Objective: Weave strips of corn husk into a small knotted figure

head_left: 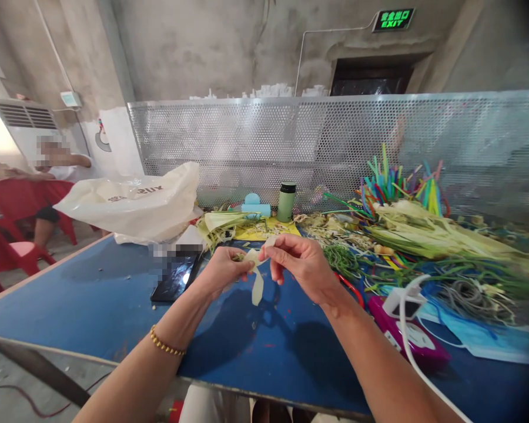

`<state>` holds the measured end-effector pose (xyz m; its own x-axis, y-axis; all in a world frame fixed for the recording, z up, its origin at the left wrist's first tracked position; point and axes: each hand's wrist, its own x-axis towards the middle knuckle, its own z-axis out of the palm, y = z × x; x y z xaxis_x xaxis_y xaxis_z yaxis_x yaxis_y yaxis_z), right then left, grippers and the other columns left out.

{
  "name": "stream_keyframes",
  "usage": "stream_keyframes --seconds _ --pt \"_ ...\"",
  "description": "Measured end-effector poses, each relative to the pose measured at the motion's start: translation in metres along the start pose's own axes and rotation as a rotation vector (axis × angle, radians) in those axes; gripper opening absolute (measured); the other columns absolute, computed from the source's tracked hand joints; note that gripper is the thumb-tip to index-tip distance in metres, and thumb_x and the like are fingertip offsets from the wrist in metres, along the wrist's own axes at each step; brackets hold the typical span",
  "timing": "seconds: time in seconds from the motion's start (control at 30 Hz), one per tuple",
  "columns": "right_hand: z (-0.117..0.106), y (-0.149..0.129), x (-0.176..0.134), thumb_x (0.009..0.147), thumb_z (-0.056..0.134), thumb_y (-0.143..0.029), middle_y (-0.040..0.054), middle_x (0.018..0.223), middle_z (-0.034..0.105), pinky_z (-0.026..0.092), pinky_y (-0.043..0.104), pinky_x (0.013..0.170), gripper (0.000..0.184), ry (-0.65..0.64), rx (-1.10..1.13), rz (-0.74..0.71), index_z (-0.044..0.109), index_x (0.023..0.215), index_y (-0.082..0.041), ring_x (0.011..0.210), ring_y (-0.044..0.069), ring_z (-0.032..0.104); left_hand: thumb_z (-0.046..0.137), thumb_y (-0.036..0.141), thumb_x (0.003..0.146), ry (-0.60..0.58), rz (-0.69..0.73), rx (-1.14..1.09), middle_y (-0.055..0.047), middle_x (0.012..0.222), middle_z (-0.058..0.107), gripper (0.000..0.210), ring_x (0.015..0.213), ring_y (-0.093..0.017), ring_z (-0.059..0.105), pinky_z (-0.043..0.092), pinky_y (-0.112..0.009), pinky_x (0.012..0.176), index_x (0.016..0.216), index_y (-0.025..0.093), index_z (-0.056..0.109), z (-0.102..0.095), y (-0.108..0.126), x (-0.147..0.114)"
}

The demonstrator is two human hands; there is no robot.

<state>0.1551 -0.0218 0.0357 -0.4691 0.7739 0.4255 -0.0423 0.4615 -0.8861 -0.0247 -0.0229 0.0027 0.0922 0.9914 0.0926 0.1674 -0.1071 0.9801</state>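
Note:
Pale corn husk strips (257, 288) hang between my two hands, above the blue table. My left hand (224, 269) is closed, pinching the husk between thumb and fingers. A bit of green shows at its grip, too small to name. My right hand (297, 258) pinches the other end of the husk with thumb and forefinger, its other fingers curled below. Just past my right hand lies a coil of green stems (341, 260), and beyond my left hand is a bunch of corn husks (223, 223).
On the blue table (92, 299) are a plastic bag (136, 202), a tablet (174, 279), a green bottle (286, 201), large husks (436, 232), colourful pipe cleaners (388, 179), a purple power strip (423, 346) with a white cable and a blue mask (489, 335). A perforated metal screen (247, 141) stands behind.

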Motion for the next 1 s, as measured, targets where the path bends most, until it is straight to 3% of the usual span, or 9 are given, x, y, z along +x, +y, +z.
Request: stream_keyframes --seconds 0.17,0.27,0.57,0.83,0.9,1.0 --pt "0.003 0.014 0.003 0.084 0.061 -0.037 -0.0011 0.06 0.061 0.034 0.021 0.04 0.024 0.106 -0.207 0.01 0.064 0.072 -0.017 0.041 0.007 0.043 0.073 0.031 0.066 0.011 -0.007 -0.124 0.0 0.049 0.056 0.023 0.043 -0.007 0.044 0.029 -0.022 0.044 0.058 0.013 0.062 0.001 0.001 0.001" --pt "0.003 0.021 0.005 0.084 0.059 -0.033 -0.0016 0.056 0.058 0.035 0.022 0.046 0.025 0.132 -0.412 -0.002 0.062 0.064 -0.017 0.048 0.008 0.044 0.075 0.028 0.062 0.0 0.015 -0.23 -0.002 0.054 0.059 0.021 0.046 -0.007 0.047 0.033 -0.022 0.048 0.057 0.012 0.062 0.0 -0.001 0.002" --pt "0.003 0.027 0.008 0.079 0.059 -0.022 -0.0007 0.063 0.06 0.035 0.023 0.056 0.022 0.202 -0.723 -0.04 0.057 0.057 -0.018 0.058 0.011 0.048 0.076 0.026 0.061 0.051 -0.02 -0.236 -0.002 0.052 0.059 0.02 0.044 -0.008 0.048 0.032 -0.022 0.046 0.061 0.012 0.062 -0.001 -0.004 0.003" --pt "0.005 0.032 0.007 0.08 0.061 -0.026 -0.0003 0.061 0.062 0.039 0.023 0.053 0.019 0.161 -0.648 -0.049 0.059 0.063 -0.018 0.054 0.012 0.053 0.073 0.031 0.066 0.002 0.042 -0.066 -0.001 0.049 0.056 0.025 0.045 -0.008 0.045 0.031 -0.022 0.046 0.054 0.013 0.059 0.006 -0.002 0.001" --pt "0.005 0.035 0.007 0.081 0.062 -0.031 0.0002 0.064 0.064 0.042 0.023 0.049 0.014 0.162 -0.529 0.011 0.06 0.074 -0.019 0.051 0.012 0.056 0.071 0.034 0.068 0.019 0.069 0.02 0.0 0.048 0.055 0.028 0.043 -0.007 0.04 0.028 -0.022 0.045 0.054 0.014 0.058 0.007 -0.006 0.002" --pt "0.005 0.039 0.006 0.084 0.06 -0.037 -0.0002 0.066 0.064 0.043 0.023 0.043 0.021 0.139 -0.389 0.095 0.058 0.094 -0.019 0.043 0.012 0.057 0.066 0.035 0.073 0.013 0.124 0.151 0.0 0.049 0.056 0.027 0.044 -0.007 0.038 0.026 -0.022 0.045 0.057 0.014 0.06 0.007 -0.011 0.003"
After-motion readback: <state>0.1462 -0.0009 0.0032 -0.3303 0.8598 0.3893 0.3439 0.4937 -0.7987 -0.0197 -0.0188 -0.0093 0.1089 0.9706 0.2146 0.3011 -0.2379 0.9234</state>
